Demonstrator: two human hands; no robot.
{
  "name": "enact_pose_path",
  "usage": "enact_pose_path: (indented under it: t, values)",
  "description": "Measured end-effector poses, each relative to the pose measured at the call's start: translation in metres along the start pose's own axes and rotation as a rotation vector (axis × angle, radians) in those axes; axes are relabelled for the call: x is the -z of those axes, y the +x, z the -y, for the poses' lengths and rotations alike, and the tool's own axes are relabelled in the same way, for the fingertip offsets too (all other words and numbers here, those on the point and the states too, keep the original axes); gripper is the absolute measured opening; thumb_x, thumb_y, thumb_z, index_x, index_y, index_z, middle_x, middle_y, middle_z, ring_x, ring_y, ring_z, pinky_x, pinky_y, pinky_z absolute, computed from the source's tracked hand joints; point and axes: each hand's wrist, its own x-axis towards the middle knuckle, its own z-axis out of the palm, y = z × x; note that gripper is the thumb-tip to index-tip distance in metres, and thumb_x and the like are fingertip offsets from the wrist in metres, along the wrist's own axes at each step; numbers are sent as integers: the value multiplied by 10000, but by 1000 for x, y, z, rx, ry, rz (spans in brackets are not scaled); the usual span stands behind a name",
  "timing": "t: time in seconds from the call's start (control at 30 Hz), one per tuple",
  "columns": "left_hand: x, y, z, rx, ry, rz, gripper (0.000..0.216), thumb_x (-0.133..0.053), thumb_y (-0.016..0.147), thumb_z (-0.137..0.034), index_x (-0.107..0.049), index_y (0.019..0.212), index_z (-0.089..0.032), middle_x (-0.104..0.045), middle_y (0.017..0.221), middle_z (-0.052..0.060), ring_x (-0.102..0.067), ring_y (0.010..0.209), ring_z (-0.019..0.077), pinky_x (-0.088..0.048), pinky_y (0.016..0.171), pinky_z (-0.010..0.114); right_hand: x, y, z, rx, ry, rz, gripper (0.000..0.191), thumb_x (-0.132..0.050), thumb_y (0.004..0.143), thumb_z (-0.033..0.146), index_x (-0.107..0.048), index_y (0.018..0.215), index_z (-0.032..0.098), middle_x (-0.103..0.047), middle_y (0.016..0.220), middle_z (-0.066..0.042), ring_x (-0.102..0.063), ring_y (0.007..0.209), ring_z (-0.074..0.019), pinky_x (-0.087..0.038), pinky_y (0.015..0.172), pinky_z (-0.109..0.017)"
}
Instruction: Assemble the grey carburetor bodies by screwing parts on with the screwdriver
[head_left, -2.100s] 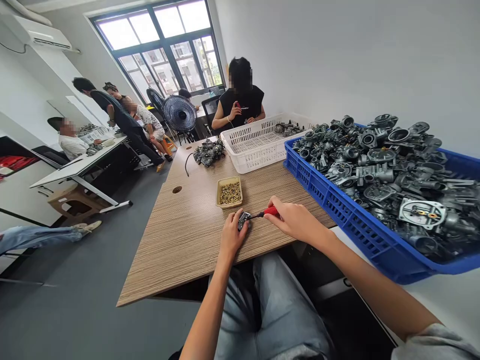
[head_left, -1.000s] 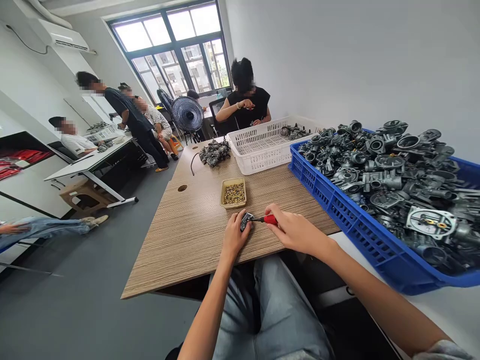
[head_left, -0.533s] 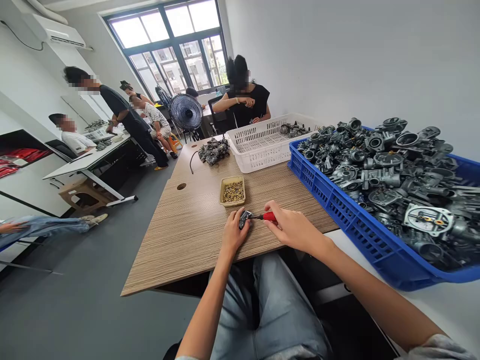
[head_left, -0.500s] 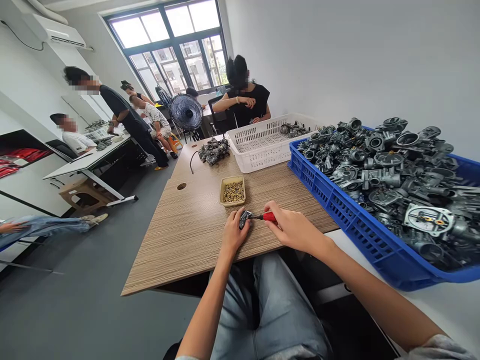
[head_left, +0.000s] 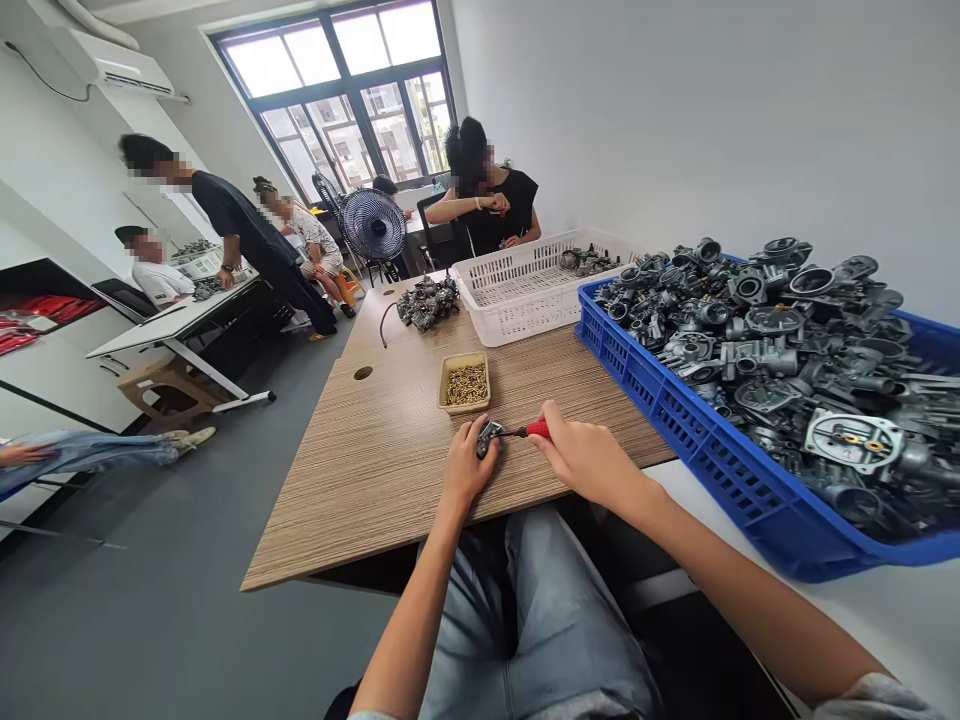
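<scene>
Head view: a small grey metal part (head_left: 487, 438) sits near the front edge of the table, clamped between the thumb and fingers of the left hand (head_left: 466, 466); whether it touches the tabletop, I cannot tell. The right hand (head_left: 589, 455) is closed around the red handle of a screwdriver (head_left: 538, 428), whose dark shaft points left and reaches the part. Just beyond stands a yellowish tray (head_left: 463, 408) of brass-coloured pieces (head_left: 466, 384).

The table (head_left: 352, 490) has a brown, striped wood-grain top with a round hole (head_left: 363, 373) toward its left edge. Farther back lie a heap of metal parts (head_left: 427, 303) and a white basket (head_left: 517, 325) with more parts at its far end. To the right, a blue crate (head_left: 675, 430) is piled high with grey castings (head_left: 765, 320).

Behind the basket sits a person in a black sleeveless top (head_left: 514, 205). A brown stool (head_left: 169, 392) under a white table (head_left: 169, 322) bears a pale mark, too small to read. Around them are a grey floor (head_left: 187, 570), white walls (head_left: 675, 120), a black fan (head_left: 373, 224), a dark-framed window (head_left: 330, 85) and an air conditioner (head_left: 112, 62); several other people are gathered on the left.
</scene>
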Motion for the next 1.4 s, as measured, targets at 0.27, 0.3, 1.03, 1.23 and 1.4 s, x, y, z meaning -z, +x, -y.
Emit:
enact_pose_path:
  t: [0.27, 0.3, 1.03, 1.23, 1.4]
  values:
    - [0, 0, 0, -9, -3, -2, 495, -612, 1049, -333, -575, 1537, -264, -691, 1306, 113, -687, 1231, 285, -547, 1122, 459, -2, -1, -3, 44, 18, -52, 271, -410, 1177, 440, -471, 1288, 200, -813, 1010, -123, -815, 930, -314, -419, 653, -314]
    - [0, 0, 0, -10, -8, -2, 494, -610, 1050, -330, -573, 1538, -262, -691, 1308, 113, -685, 1233, 285, -545, 1124, 458, -2, -2, -5, 96, 74, -60, 226, -439, 1172, 408, -464, 1287, 215, -814, 1064, -106, -811, 954, -297, -422, 668, -308]
    - [0, 0, 1, -9, -12, 3, 495, -611, 1052, -329, -564, 1539, -258, -691, 1289, 112, -683, 1221, 291, -553, 1105, 461, -2, -3, -7, 121, 195, -46, 187, -480, 1144, 292, -445, 1317, 233, -801, 1166, -58, -794, 1019, -248, -421, 746, -299]
    - [-1, 0, 3, -19, -17, -6, 496, -605, 1054, -335, -562, 1541, -252, -691, 1288, 116, -682, 1213, 291, -552, 1108, 468, -9, 4, 3, -57, -41, -51, 296, -419, 1177, 442, -465, 1307, 180, -805, 958, -108, -815, 918, -301, -391, 648, -314]
    - [-1, -1, 3, -12, -8, -11, 497, -601, 1053, -322, -558, 1543, -255, -691, 1273, 113, -684, 1204, 293, -552, 1102, 467, -10, 3, 3, -39, -26, -67, 289, -421, 1180, 452, -471, 1299, 194, -810, 975, -98, -815, 912, -293, -390, 653, -303]
